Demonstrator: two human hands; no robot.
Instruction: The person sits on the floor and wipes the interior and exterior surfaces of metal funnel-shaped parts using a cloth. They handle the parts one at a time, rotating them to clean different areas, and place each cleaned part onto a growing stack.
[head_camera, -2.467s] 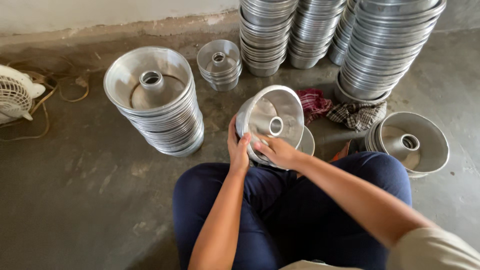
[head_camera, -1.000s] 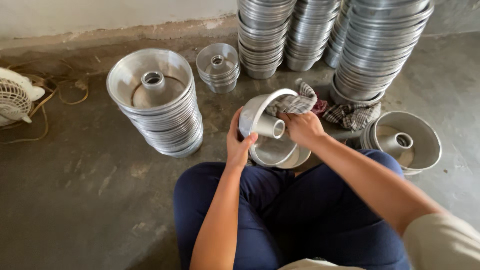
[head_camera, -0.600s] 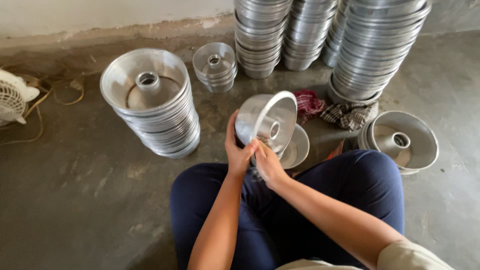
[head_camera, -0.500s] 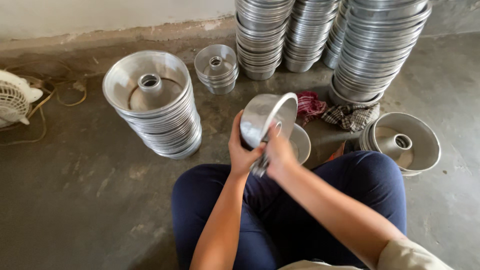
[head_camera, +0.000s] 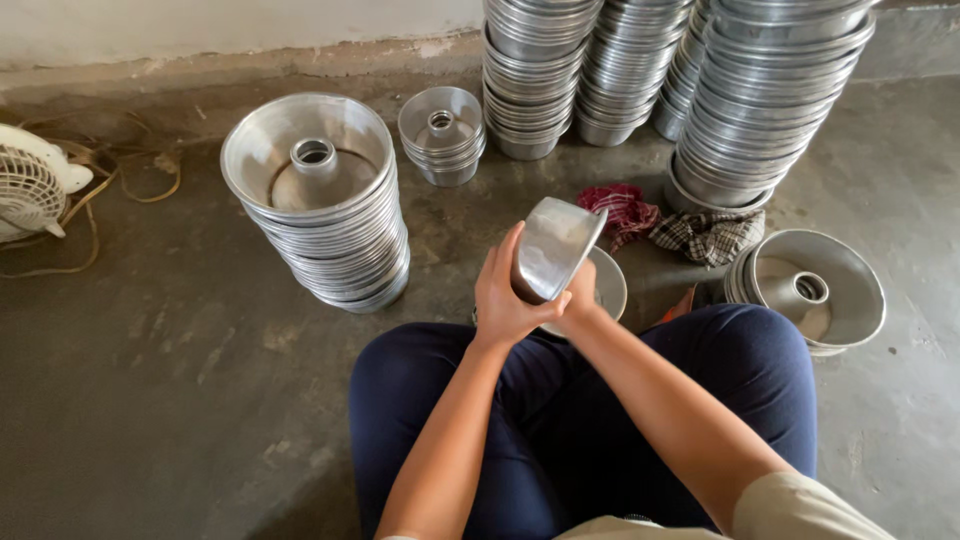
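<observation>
I hold a shiny aluminium tube cake pan (head_camera: 556, 245) tilted on its side above my lap, its outer wall turned toward me. My left hand (head_camera: 503, 295) grips its near wall from the left. My right hand (head_camera: 580, 292) sits behind and under the pan, mostly hidden, fingers closed on its rim. Just beneath the pan, a second pan (head_camera: 606, 284) rests on the floor in front of my knees. A red cloth (head_camera: 620, 207) and a checked cloth (head_camera: 712, 232) lie on the floor beyond it.
A tall stack of tube pans (head_camera: 318, 200) stands to the left, a small stack (head_camera: 442, 132) behind it, and tall stacks (head_camera: 770, 90) along the wall. A short stack (head_camera: 815, 288) sits beside my right knee. A white fan (head_camera: 32, 188) and cord lie far left.
The pan has been turned over from open side facing me to its outer wall facing me. A second ago my right hand held a checked cloth in the pan; the cloth now lies on the floor.
</observation>
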